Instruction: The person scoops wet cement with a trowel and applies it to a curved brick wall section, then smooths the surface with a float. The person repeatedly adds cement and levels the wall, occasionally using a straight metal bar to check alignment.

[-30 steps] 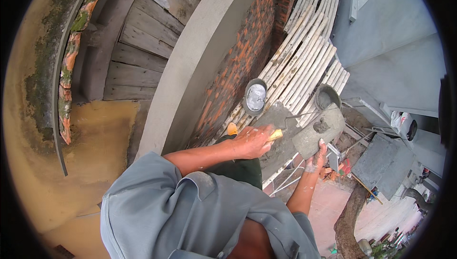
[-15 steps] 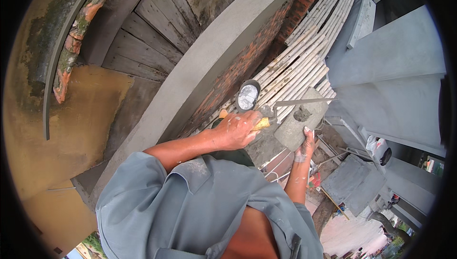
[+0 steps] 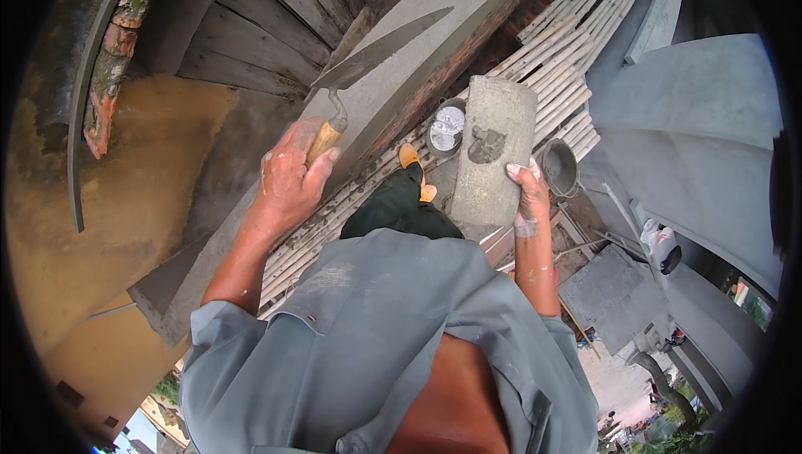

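Fingers of the left hand [image 3: 286, 178] are wrapping round the wooden handle [image 3: 326, 140] of a pointed trowel [image 3: 372, 55], whose blade is showing against a wall's [image 3: 409, 71] smooth grey top; the thumb of the right hand [image 3: 531, 193] is pressing on a grey hawk board [image 3: 501, 111] bearing a dab of mortar [image 3: 487, 145], the other fingers being mostly hidden. A white-filled bucket [image 3: 447, 128] and a grey bucket [image 3: 561, 167] are flanking it, bamboo poles [image 3: 576, 28] stretching beyond.

From where I stand, the footing is a platform of long pale poles [image 3: 555, 86] laid side by side along the brick wall [image 3: 434, 82]. A dark bucket [image 3: 448, 130], whitish inside, sits on it near the wall, and two orange shoes [image 3: 408, 154] are planted close by.
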Demonstrator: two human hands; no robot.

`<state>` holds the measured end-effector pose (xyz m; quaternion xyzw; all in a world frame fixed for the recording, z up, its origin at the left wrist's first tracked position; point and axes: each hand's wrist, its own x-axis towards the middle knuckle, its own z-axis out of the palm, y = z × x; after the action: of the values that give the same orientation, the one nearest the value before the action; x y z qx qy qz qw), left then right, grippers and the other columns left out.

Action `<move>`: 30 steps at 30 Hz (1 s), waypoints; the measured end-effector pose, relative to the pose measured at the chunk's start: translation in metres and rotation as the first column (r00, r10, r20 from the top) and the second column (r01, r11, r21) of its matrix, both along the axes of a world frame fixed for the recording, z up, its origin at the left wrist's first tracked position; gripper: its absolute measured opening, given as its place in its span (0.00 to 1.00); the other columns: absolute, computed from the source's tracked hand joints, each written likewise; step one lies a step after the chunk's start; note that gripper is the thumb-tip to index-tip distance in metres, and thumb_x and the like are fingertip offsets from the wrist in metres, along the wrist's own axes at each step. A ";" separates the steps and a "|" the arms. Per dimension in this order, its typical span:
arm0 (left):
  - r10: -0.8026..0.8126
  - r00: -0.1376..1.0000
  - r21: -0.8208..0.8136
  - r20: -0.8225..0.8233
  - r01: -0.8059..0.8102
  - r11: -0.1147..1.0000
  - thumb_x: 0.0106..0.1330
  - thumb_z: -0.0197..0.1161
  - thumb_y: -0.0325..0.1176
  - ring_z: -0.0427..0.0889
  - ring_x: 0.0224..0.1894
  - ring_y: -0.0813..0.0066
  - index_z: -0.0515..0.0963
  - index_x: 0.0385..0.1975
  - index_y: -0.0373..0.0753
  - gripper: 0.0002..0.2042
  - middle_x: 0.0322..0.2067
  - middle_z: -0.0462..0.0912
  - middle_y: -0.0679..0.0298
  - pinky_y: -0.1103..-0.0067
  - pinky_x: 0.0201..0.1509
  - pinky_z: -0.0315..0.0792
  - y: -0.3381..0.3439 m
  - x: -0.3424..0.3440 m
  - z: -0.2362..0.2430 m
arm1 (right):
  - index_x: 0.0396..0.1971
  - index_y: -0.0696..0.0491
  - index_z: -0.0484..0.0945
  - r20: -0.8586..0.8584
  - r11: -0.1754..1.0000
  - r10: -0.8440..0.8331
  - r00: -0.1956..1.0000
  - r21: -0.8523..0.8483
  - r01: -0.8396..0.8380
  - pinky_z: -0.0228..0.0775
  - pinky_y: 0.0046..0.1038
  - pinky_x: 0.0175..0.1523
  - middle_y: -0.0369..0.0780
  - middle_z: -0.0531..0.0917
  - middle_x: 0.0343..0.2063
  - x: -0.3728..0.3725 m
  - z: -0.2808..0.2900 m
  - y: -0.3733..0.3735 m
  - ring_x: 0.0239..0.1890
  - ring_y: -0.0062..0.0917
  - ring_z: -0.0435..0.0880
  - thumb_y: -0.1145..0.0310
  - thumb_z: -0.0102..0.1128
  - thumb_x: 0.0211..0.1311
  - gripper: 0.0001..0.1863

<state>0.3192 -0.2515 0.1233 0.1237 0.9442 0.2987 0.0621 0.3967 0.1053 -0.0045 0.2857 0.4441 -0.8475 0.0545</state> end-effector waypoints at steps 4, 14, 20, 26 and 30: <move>0.001 0.997 -0.098 0.083 0.007 0.995 0.69 0.63 0.36 0.83 0.51 0.43 0.78 0.54 0.31 0.19 0.53 0.82 0.46 0.61 0.54 0.77 -0.018 0.009 0.008 | 0.63 0.62 0.74 0.028 0.994 0.106 0.994 -0.007 -0.106 0.80 0.31 0.56 0.42 0.86 0.48 -0.026 0.010 -0.014 0.48 0.28 0.87 0.71 0.69 0.54 0.33; -0.193 0.978 -0.161 0.075 0.203 0.966 0.65 0.68 0.35 0.81 0.38 0.48 0.79 0.53 0.35 0.18 0.35 0.79 0.52 0.59 0.41 0.75 -0.024 0.011 0.015 | 0.63 0.62 0.74 0.011 0.979 0.201 0.980 0.023 -0.201 0.79 0.30 0.56 0.42 0.86 0.49 -0.068 0.011 -0.045 0.48 0.27 0.86 0.71 0.68 0.55 0.33; -0.184 0.980 -0.245 0.074 0.197 0.949 0.65 0.68 0.33 0.81 0.38 0.47 0.78 0.52 0.36 0.17 0.34 0.78 0.52 0.58 0.40 0.75 -0.021 0.007 0.013 | 0.59 0.62 0.76 -0.023 0.968 0.249 0.968 0.019 -0.249 0.78 0.29 0.55 0.41 0.86 0.47 -0.075 0.005 -0.049 0.46 0.25 0.86 0.75 0.66 0.56 0.28; -0.087 0.994 -0.229 0.068 0.101 0.968 0.66 0.66 0.33 0.80 0.37 0.43 0.78 0.54 0.35 0.18 0.34 0.77 0.49 0.58 0.41 0.74 -0.014 -0.010 0.001 | 0.58 0.62 0.77 0.008 0.965 0.263 0.965 0.003 -0.263 0.78 0.29 0.55 0.40 0.87 0.46 -0.069 -0.005 -0.051 0.45 0.25 0.86 0.75 0.66 0.55 0.27; -0.074 0.986 -0.212 0.147 0.104 0.972 0.69 0.62 0.36 0.81 0.41 0.40 0.78 0.55 0.34 0.18 0.38 0.80 0.46 0.56 0.46 0.74 -0.016 -0.032 -0.008 | 0.59 0.61 0.78 0.073 0.976 0.208 0.975 0.046 -0.212 0.79 0.30 0.55 0.40 0.87 0.46 -0.047 -0.011 -0.040 0.45 0.26 0.87 0.73 0.67 0.53 0.29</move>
<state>0.2874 -0.2674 0.1150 0.1374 0.9583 0.1976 0.1541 0.3493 0.0651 -0.0150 0.2673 0.4921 -0.8146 0.1511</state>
